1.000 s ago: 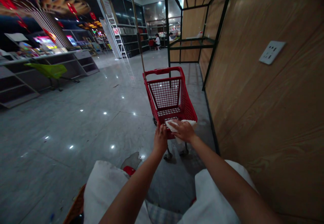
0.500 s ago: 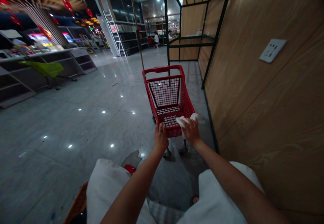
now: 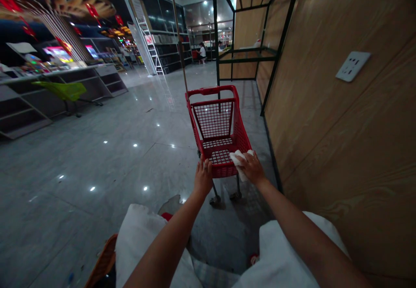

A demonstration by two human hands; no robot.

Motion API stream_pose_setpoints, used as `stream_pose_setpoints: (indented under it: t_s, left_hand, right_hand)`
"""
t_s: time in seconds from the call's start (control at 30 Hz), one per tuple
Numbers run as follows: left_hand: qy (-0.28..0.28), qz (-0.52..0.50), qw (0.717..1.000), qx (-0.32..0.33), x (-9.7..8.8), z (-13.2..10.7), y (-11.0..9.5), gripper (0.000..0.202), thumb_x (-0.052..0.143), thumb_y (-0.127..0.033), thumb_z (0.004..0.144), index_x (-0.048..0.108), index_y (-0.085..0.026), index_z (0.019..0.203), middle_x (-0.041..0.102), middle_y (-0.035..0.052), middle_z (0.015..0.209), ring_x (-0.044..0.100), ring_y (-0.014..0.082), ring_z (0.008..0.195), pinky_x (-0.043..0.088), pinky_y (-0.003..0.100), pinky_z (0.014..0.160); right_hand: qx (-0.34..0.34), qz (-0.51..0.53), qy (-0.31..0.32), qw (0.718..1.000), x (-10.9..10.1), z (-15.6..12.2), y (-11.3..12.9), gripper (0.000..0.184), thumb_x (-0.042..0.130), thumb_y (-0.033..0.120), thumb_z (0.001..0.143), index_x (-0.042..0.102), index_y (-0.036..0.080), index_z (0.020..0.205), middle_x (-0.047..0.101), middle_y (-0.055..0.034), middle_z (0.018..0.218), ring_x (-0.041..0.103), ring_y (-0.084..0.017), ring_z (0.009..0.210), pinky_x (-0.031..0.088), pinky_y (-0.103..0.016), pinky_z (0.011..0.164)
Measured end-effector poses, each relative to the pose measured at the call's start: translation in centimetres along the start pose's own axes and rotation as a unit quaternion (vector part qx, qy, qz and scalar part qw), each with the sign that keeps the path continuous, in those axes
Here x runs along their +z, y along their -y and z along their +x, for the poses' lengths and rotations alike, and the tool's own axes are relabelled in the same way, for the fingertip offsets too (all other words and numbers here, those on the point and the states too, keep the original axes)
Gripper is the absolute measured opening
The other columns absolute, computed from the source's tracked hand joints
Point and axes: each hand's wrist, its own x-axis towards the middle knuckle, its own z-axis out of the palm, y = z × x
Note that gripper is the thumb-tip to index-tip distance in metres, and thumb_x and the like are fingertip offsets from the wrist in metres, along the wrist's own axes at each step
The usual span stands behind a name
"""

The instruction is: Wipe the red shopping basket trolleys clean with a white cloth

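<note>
A small red shopping cart (image 3: 217, 121) stands on the tiled floor in front of me, its basket bare. My left hand (image 3: 203, 178) grips the near left corner of the cart's rim, fingers curled over it. My right hand (image 3: 251, 168) presses a crumpled white cloth (image 3: 238, 158) against the near right corner of the rim. My knees in white trousers show at the bottom of the view.
A wooden panel wall (image 3: 341, 140) with a white socket plate (image 3: 352, 66) runs close on the right. A black metal shelf frame (image 3: 247, 49) stands behind the cart. Grey shelving (image 3: 48, 93) and a green chair (image 3: 63, 90) are at left. A stepladder (image 3: 152, 49) stands far back.
My right hand with the cloth has slid from the middle of the near rim to its right corner. My left hand stays on the left corner.
</note>
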Motion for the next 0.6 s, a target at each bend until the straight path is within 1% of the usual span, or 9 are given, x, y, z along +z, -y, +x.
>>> stream_pose_setpoints:
  t_s: [0.03, 0.1, 0.17, 0.2, 0.3, 0.37, 0.43, 0.5, 0.6]
  left_hand:
    - [-0.013, -0.012, 1.0, -0.005, 0.4, 0.1, -0.5, 0.059, 0.039, 0.004, 0.072, 0.037, -0.015, 0.128, 0.044, 0.0173, 0.132, 0.003, 0.0288, 0.142, 0.033, 0.056, 0.107]
    - [-0.029, -0.032, 0.999, -0.012, 1.1, 0.2, -1.7, 0.064, 0.041, 0.004, 0.07, 0.033, -0.013, 0.131, 0.042, 0.0185, 0.133, 0.0, 0.0301, 0.142, 0.032, 0.057, 0.108]
    - [-0.033, -0.043, 0.998, -0.019, 1.5, 0.3, -2.9, 0.066, 0.043, 0.003, 0.07, 0.03, -0.012, 0.132, 0.04, 0.0194, 0.133, -0.002, 0.0317, 0.141, 0.031, 0.058, 0.108]
    - [-0.033, -0.045, 0.998, -0.021, 1.6, 0.3, -3.3, 0.065, 0.043, 0.002, 0.07, 0.03, -0.011, 0.133, 0.039, 0.0197, 0.133, -0.002, 0.0322, 0.141, 0.031, 0.058, 0.108]
    - [-0.024, -0.047, 0.998, -0.016, 1.4, 0.3, -3.8, 0.065, 0.044, 0.0, 0.072, 0.03, -0.013, 0.134, 0.042, 0.0185, 0.132, 0.002, 0.0316, 0.141, 0.03, 0.059, 0.109]
    - [-0.014, -0.04, 0.999, -0.009, 1.0, 0.2, -3.2, 0.067, 0.043, 0.0, 0.071, 0.03, -0.015, 0.135, 0.043, 0.0173, 0.132, 0.005, 0.0304, 0.142, 0.03, 0.059, 0.109]
    - [0.0, -0.023, 1.0, 0.002, 0.5, 0.1, -2.4, 0.066, 0.042, 0.002, 0.071, 0.033, -0.015, 0.134, 0.044, 0.0163, 0.133, 0.006, 0.0299, 0.142, 0.03, 0.057, 0.109]
    - [0.015, -0.005, 1.0, 0.016, 0.1, 0.0, -1.5, 0.063, 0.04, 0.004, 0.071, 0.037, -0.015, 0.131, 0.045, 0.0156, 0.133, 0.005, 0.0296, 0.142, 0.031, 0.056, 0.109]
    - [0.011, -0.005, 1.0, 0.023, 0.0, 0.1, -1.3, 0.062, 0.039, 0.004, 0.071, 0.038, -0.014, 0.13, 0.045, 0.0158, 0.133, 0.002, 0.0286, 0.142, 0.031, 0.055, 0.109]
  right_hand:
    - [0.007, 0.007, -0.007, 1.0, 0.1, -0.3, -0.3, 0.037, 0.045, 0.028, 0.089, 0.051, 0.026, 0.126, 0.055, -0.0082, 0.117, 0.048, -0.023, 0.105, 0.02, -0.049, 0.106]
    - [0.046, 0.009, -0.025, 0.999, 0.5, -0.7, 0.2, 0.035, 0.043, 0.027, 0.089, 0.053, 0.027, 0.123, 0.052, -0.0078, 0.118, 0.045, -0.024, 0.109, 0.019, -0.051, 0.106]
    - [0.083, -0.004, -0.033, 0.996, 1.3, -0.7, 2.1, 0.033, 0.043, 0.028, 0.089, 0.055, 0.027, 0.119, 0.051, -0.0074, 0.117, 0.042, -0.025, 0.112, 0.015, -0.055, 0.106]
    - [0.09, -0.012, -0.029, 0.995, 1.8, -0.6, 3.2, 0.032, 0.044, 0.028, 0.088, 0.056, 0.028, 0.118, 0.051, -0.0073, 0.118, 0.041, -0.026, 0.112, 0.014, -0.055, 0.106]
    - [0.083, -0.03, -0.01, 0.996, 2.7, 0.0, 6.4, 0.033, 0.048, 0.029, 0.088, 0.056, 0.029, 0.119, 0.051, -0.0076, 0.118, 0.04, -0.025, 0.112, 0.014, -0.052, 0.106]
    - [0.065, -0.039, -0.004, 0.997, 2.8, 0.3, 7.2, 0.035, 0.05, 0.029, 0.087, 0.055, 0.03, 0.121, 0.052, -0.0076, 0.118, 0.041, -0.025, 0.111, 0.017, -0.05, 0.105]
    - [0.031, -0.041, 0.004, 0.999, 2.5, 0.4, 6.5, 0.036, 0.051, 0.028, 0.087, 0.055, 0.03, 0.122, 0.054, -0.0069, 0.116, 0.044, -0.024, 0.109, 0.018, -0.047, 0.105]
    - [0.005, -0.041, 0.009, 0.999, 1.7, 0.3, 4.7, 0.036, 0.05, 0.026, 0.087, 0.054, 0.029, 0.123, 0.057, -0.0063, 0.114, 0.046, -0.022, 0.107, 0.017, -0.045, 0.107]
    - [0.026, -0.049, -0.005, 0.998, 0.2, -0.5, 1.0, 0.034, 0.046, 0.025, 0.089, 0.054, 0.025, 0.122, 0.059, -0.0069, 0.115, 0.047, -0.022, 0.11, 0.014, -0.047, 0.109]
